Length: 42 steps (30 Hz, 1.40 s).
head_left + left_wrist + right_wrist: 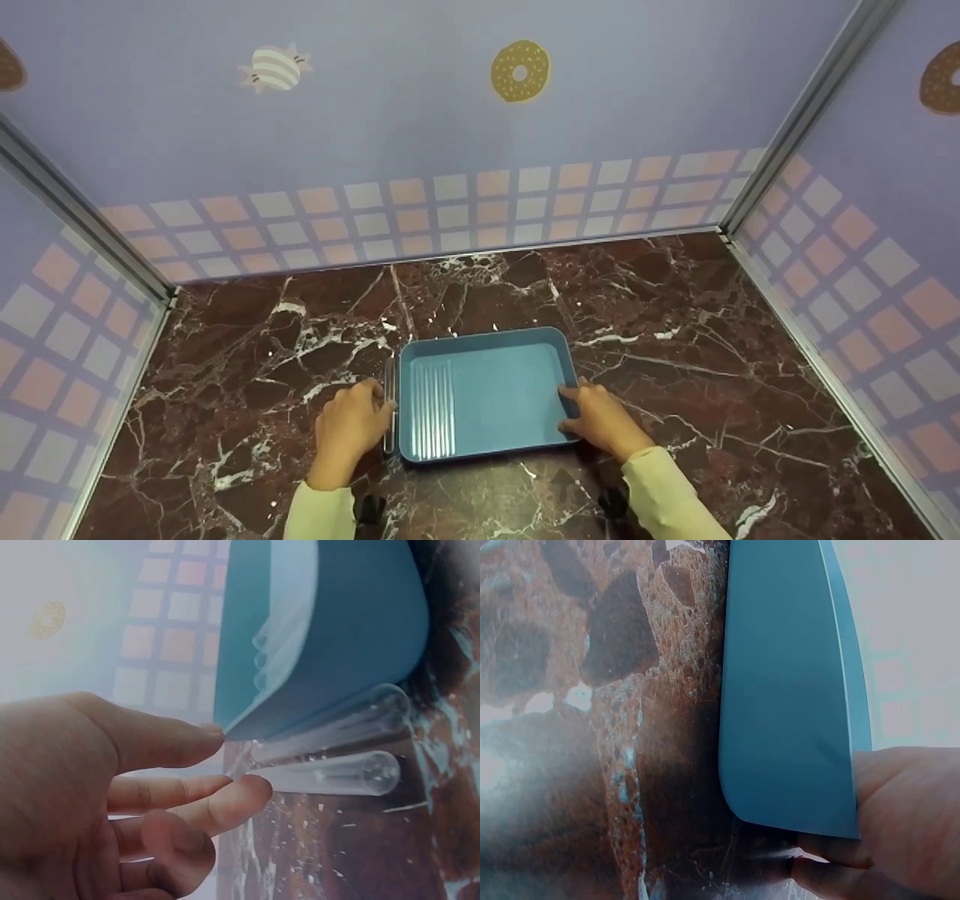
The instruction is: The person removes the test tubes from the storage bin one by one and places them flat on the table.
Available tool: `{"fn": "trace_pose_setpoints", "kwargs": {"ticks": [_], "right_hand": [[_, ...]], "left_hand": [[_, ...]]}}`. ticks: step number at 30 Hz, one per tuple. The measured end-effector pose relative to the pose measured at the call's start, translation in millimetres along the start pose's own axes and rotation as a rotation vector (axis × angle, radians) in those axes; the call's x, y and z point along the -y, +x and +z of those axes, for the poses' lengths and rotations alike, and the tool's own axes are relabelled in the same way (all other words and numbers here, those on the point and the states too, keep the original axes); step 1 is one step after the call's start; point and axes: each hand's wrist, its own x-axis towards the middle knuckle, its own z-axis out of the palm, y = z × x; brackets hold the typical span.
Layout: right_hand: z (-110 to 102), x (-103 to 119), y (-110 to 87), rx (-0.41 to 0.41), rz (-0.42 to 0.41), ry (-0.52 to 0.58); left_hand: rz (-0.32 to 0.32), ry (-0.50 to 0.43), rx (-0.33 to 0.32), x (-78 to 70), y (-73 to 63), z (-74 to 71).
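Observation:
A blue rectangular tray (510, 394) sits on the dark marbled table. Along its left side, several clear test tubes (433, 409) lie side by side. Just outside its left wall is a clear test tube (389, 409); in the left wrist view two clear tube shapes show there, the nearer tube (337, 774) reaching behind the index fingertip. My left hand (351, 420) is beside it, thumb and fingers apart, thumb tip right at the tray's rim. My right hand (600, 416) grips the tray's right wall, some fingers over the rim and others hidden outside it.
A purple back wall (420, 142) with pink and white squares stands behind the table (262, 375). Side panels close in the left and right, with metal rails at the corners. The marbled top extends around the tray.

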Motion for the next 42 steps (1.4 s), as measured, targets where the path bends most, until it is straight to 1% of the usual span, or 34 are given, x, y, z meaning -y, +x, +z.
{"fn": "trace_pose_setpoints", "kwargs": {"ticks": [8,12,16,20,25,31,38,42], "right_hand": [[-1,0,0.7,0.021,0.003,-0.015],[-1,0,0.4,0.008,-0.01,-0.021],[0,-2,-0.4,-0.006,-0.03,-0.04],[0,-2,1.0,0.005,-0.037,-0.044],[-1,0,3.1,0.01,-0.035,-0.026],[3,2,3.8,0.005,-0.057,-0.026],[1,3,4.3,0.003,-0.074,-0.039],[-1,2,3.3,0.005,-0.056,-0.047]], "left_hand": [[0.013,0.007,-0.005,-9.5,-3.5,-1.2],[0.013,0.01,-0.011,-12.7,-4.0,-0.8],[0.039,0.008,-0.016,-16.2,-2.7,0.5],[0.073,-0.002,-0.014,-21.6,-0.7,2.5],[0.095,-0.003,0.009,-28.1,3.6,6.3],[0.081,0.019,0.047,-31.0,5.4,10.8],[0.098,0.05,0.047,-36.9,6.2,14.2],[0.104,0.076,0.056,-41.3,6.5,17.0]]}}
